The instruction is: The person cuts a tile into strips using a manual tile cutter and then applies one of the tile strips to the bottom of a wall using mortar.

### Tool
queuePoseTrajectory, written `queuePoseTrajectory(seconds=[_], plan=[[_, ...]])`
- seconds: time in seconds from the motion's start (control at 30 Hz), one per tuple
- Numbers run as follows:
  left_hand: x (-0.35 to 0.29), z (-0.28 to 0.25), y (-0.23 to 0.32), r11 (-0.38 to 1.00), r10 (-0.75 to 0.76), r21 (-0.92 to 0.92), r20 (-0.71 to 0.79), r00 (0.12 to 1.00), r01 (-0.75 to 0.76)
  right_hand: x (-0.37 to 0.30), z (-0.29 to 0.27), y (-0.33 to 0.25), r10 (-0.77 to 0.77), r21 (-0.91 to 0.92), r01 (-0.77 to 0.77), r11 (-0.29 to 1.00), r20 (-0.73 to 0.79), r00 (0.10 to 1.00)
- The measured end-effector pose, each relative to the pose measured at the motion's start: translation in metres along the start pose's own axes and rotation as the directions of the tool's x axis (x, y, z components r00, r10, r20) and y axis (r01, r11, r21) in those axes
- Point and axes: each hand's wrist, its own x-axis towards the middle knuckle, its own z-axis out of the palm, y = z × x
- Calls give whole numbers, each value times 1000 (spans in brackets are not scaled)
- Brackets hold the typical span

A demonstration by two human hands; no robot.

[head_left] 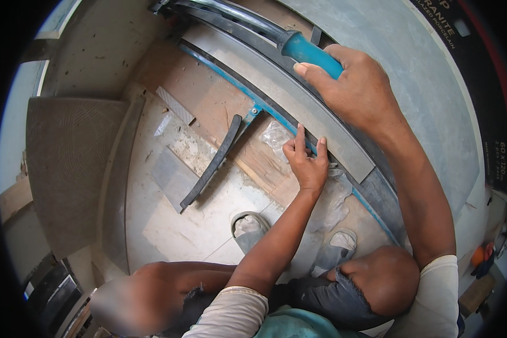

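A manual tile cutter with a blue-edged base (219, 72) lies slantwise across the upper middle. On its bed rests a long, narrow grey tile strip (352, 155), partly covered by the cutter's rail. My right hand (359, 84) is wrapped round the teal grip of the cutter's handle (308, 52), whose metal lever runs to the upper left. Touching the near edge of the strip with spread fingertips, my left hand (308, 166) holds nothing. A dark support arm (211, 163) juts from the base toward the near left.
A large grey tile slab (388, 45) fills the upper right, beside a dark carton (496, 124). Brown tiles (67, 169) lean at the left. Tile offcuts (176, 105) and crumpled plastic (275, 135) litter the floor near my shoes (248, 231).
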Motion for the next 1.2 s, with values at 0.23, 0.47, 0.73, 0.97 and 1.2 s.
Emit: queuePoseTrajectory(seconds=[0.23, 0.47, 0.73, 0.97, 1.2], plan=[[-5, 1, 2, 1000, -22, -12, 8, 1000, 22, 21, 26, 3, -13, -54, 14, 998, 12, 1000], [-4, -3, 5, 1000, -7, 26, -25, 1000, 8, 25, 15, -11, 12, 35, -16, 999, 99, 995], [-5, 3, 8, 997, -68, 12, -93, 993, 70, 33, -44, -62, 22, 28, -28, 999, 197, 980], [-6, 3, 17, 993, -115, 9, -121, 986, 117, 18, -79, -84, 50, -25, -45, 999, 243, 969], [-6, -3, 23, 992, -118, 19, -182, 976, 123, 19, -105, -110, 62, -141, -21, 990, 292, 954]])
